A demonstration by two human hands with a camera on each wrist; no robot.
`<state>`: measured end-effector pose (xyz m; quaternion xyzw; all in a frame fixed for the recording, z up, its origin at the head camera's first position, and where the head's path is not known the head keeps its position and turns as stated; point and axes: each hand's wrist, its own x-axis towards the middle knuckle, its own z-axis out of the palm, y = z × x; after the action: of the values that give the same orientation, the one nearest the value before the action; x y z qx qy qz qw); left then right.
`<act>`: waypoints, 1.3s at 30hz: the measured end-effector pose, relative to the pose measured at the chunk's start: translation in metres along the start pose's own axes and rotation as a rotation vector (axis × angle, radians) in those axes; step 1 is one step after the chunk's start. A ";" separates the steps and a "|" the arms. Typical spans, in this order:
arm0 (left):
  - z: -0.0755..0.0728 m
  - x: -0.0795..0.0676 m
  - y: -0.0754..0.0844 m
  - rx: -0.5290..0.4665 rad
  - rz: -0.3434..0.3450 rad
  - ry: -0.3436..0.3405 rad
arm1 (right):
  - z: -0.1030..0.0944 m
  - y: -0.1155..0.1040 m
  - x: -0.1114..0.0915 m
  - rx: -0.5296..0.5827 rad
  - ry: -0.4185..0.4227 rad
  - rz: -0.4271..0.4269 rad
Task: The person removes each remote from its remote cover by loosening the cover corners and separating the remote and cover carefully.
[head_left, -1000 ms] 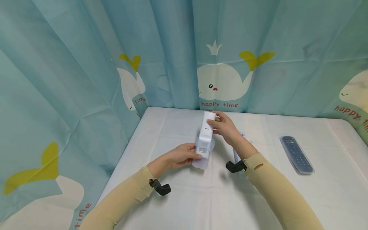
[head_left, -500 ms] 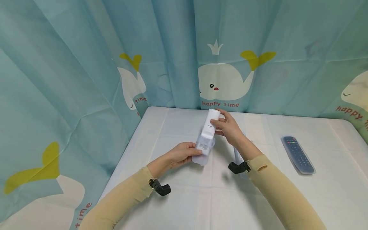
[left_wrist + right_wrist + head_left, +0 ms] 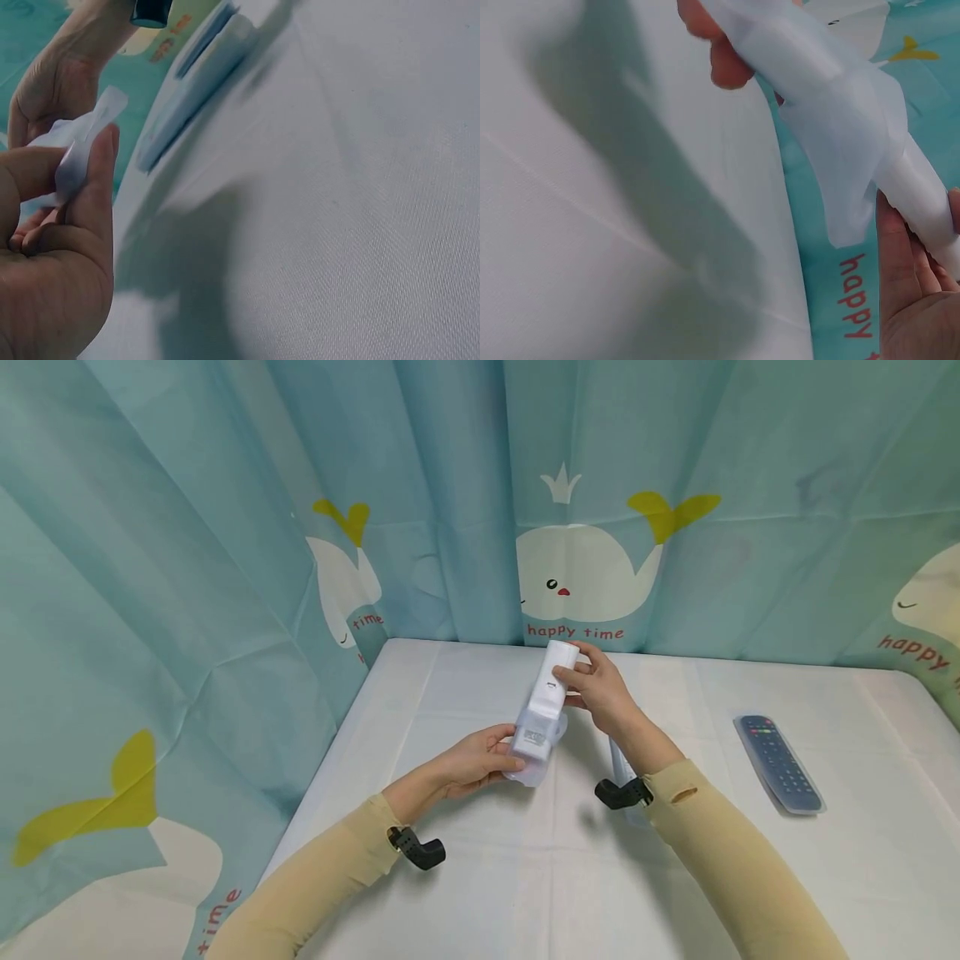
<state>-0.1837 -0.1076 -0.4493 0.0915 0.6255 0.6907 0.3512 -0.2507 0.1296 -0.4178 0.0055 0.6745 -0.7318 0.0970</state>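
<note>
A white remote control, its back side up with a small latch mark and a printed label, sits with its lower part inside a translucent soft sleeve. In the head view my left hand pinches the sleeve's lower end between thumb and fingers. My right hand grips the upper, bare part of the remote. Both things are held tilted above the table. In the left wrist view the bunched sleeve shows between thumb and forefinger. The right wrist view shows the loose sleeve flap hanging from the remote.
A dark remote in a clear cover lies to the right on the white table. Another pale covered remote lies partly hidden under my right forearm. A blue curtain with whale prints stands behind the table.
The remote and sleeve have shifted slightly up and to the right with my hands. My left thumb now sits nearer the sleeve's lower end. The other remotes have stayed put.
</note>
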 end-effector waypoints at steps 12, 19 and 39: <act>-0.002 -0.004 -0.001 0.011 -0.002 -0.098 | 0.000 -0.002 0.003 -0.007 -0.016 0.026; -0.004 -0.005 -0.005 0.013 0.000 -0.117 | 0.000 -0.001 0.004 0.000 -0.009 0.026; 0.000 0.002 0.002 0.061 -0.037 -0.002 | 0.002 -0.006 -0.006 -0.069 -0.078 -0.026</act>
<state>-0.1859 -0.1059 -0.4484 0.0913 0.6474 0.6646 0.3618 -0.2458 0.1290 -0.4109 -0.0354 0.6949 -0.7092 0.1138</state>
